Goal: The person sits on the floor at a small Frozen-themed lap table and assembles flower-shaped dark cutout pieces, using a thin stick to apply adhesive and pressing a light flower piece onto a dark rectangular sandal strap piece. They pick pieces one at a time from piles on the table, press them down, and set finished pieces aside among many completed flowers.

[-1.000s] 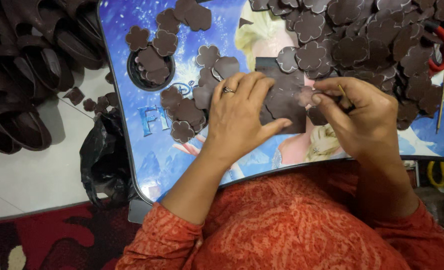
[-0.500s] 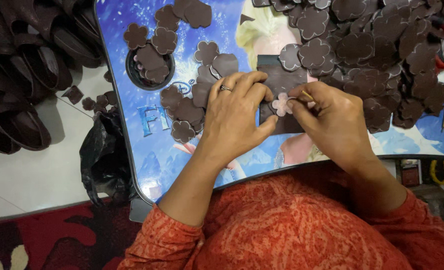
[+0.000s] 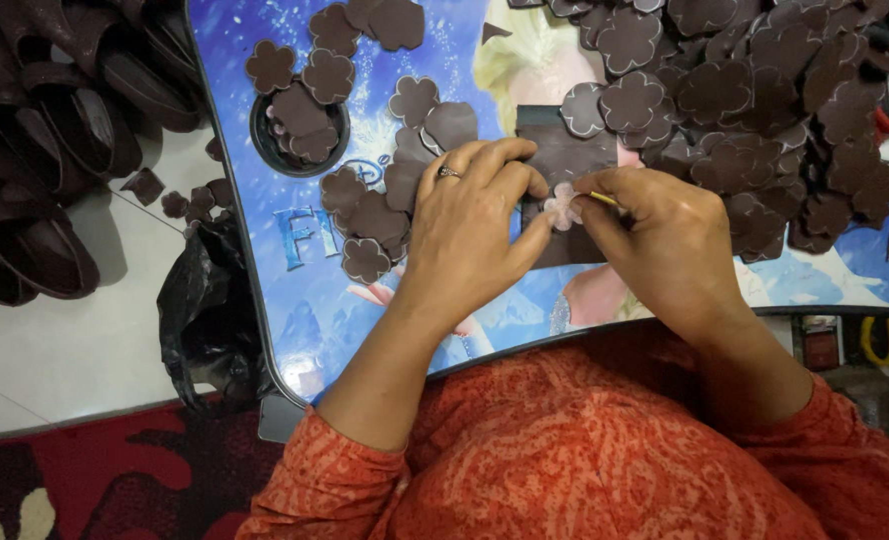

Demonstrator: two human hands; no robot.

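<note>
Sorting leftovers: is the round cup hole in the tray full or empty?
Partly full: the cup hole holds a few dark flower cutouts, with some dark floor showing.

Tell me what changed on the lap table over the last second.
A pale flower template has come into view on the dark sheet, pinned by the left hand; a second ago the hands hid that spot. The right hand has shifted to trace its edge with a thin yellow stick. The piles of brown flower cut-outs stayed put, and the left hand still presses the sheet.
</note>
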